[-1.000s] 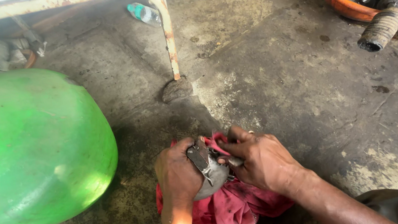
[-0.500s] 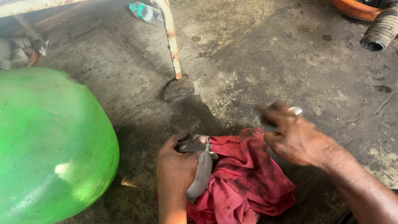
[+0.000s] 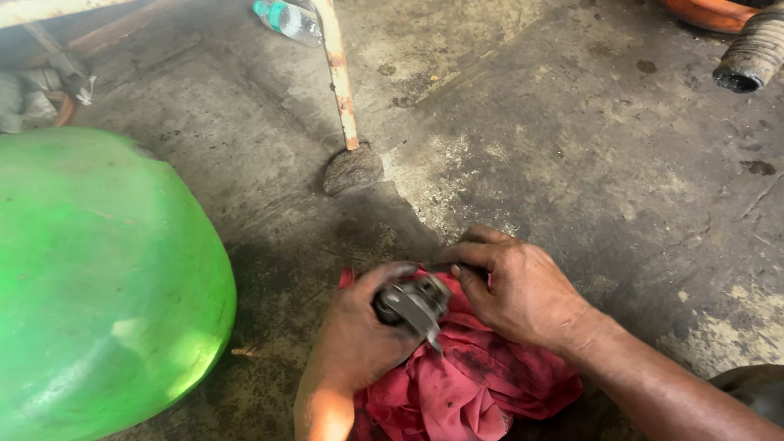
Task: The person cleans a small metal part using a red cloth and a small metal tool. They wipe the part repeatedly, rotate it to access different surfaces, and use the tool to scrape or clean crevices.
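Left hand (image 3: 359, 339) is gripping a small grey metal part (image 3: 414, 300), fingers wrapped around its left side, holding it up off the red rag (image 3: 453, 392). Right hand (image 3: 515, 290) is closing in from 3 o'clock, fingertips pressing the part and the rag's top edge; cannot tell whether it is clamping anything of its own. Likely one hand is steadying while the other is working the piece.

The rag is lying bunched on the concrete floor (image 3: 551, 131) under both hands, probably catching grease and cushioning the part. The part is sitting at the rag's 12 o'clock edge, low centre of view.

Outward:
- Big green plastic container (image 3: 62, 291) is sitting at 9 o'clock, near but apart from the left forearm.
- Rusty painted metal frame leg (image 3: 336, 68) is standing at 12 o'clock, its foot resting on a flat stone (image 3: 352, 169).
- Plastic bottle (image 3: 286, 21) is lying beyond the leg, at 11 o'clock.
- Orange tub (image 3: 684, 0) holding dark mechanical parts is sitting at 1–2 o'clock, well apart; a ribbed black rubber boot (image 3: 759, 46) is lying against its rim.
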